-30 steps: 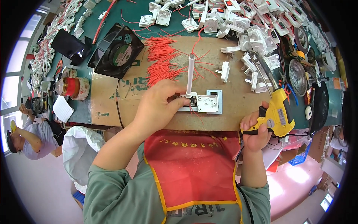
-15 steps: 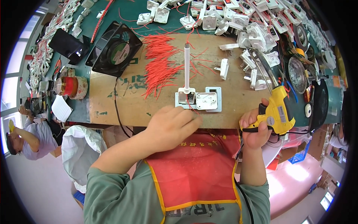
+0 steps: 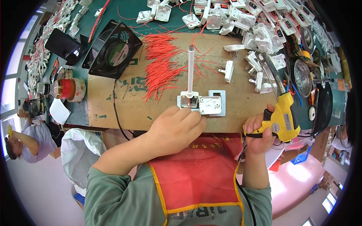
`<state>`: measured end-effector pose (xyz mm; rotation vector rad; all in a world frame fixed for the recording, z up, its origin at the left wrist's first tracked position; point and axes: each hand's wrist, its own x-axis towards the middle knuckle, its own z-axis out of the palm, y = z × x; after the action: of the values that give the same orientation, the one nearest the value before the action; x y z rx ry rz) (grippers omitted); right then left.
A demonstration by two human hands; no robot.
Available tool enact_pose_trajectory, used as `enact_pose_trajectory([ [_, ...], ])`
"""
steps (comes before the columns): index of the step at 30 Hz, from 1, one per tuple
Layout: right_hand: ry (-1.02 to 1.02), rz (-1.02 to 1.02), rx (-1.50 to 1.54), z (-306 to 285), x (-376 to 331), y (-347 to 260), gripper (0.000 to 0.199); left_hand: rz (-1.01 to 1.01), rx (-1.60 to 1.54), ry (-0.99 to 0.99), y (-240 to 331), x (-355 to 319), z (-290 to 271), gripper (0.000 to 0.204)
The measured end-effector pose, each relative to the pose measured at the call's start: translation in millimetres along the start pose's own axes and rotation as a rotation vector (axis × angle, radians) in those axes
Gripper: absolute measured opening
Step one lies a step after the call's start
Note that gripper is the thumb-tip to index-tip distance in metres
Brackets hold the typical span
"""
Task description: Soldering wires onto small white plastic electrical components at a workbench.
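My left hand [image 3: 176, 130] is closed, its fingertips together at the near edge of a small open white plug housing [image 3: 189, 100]. A thin red wire [image 3: 189, 102] runs from the housing down to these fingers; its end is hidden. A white tube [image 3: 190, 71] with a threaded tip stands up from the housing. Beside it lies a second white housing half [image 3: 210, 104], on a pale metal plate [image 3: 223, 101]. My right hand [image 3: 260, 130] grips a yellow soldering gun [image 3: 283, 118], whose long metal tip points up and away, apart from the housing.
A bundle of cut red wires [image 3: 160, 67] lies on the cardboard [image 3: 132, 109]. To its left stands a black fan [image 3: 113, 51]. White plug parts [image 3: 260, 37] pile up at the back right, near a round metal dish [image 3: 302, 75]. A jar [image 3: 77, 90] sits left.
My left hand has shifted slightly, its fingers closer to the housing and covering more of the red wire. The soldering gun stays nearly where it was. The whole view has moved a little.
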<state>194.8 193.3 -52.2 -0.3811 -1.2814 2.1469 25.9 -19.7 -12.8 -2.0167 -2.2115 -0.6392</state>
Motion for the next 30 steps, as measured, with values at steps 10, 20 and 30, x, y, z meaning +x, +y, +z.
enact_pose_trajectory([
  [10,-0.064,0.018,-0.077,4,-25,-15,0.082,-0.131,-0.142,0.179,1,0,-4,0.024],
  [20,-0.062,0.387,-0.162,5,-57,-57,0.088,-0.28,-0.03,0.209,3,28,6,0.018],
  [30,-0.1,0.506,-0.147,-14,-57,-68,0.082,-0.295,0.028,0.203,4,32,14,0.017],
])
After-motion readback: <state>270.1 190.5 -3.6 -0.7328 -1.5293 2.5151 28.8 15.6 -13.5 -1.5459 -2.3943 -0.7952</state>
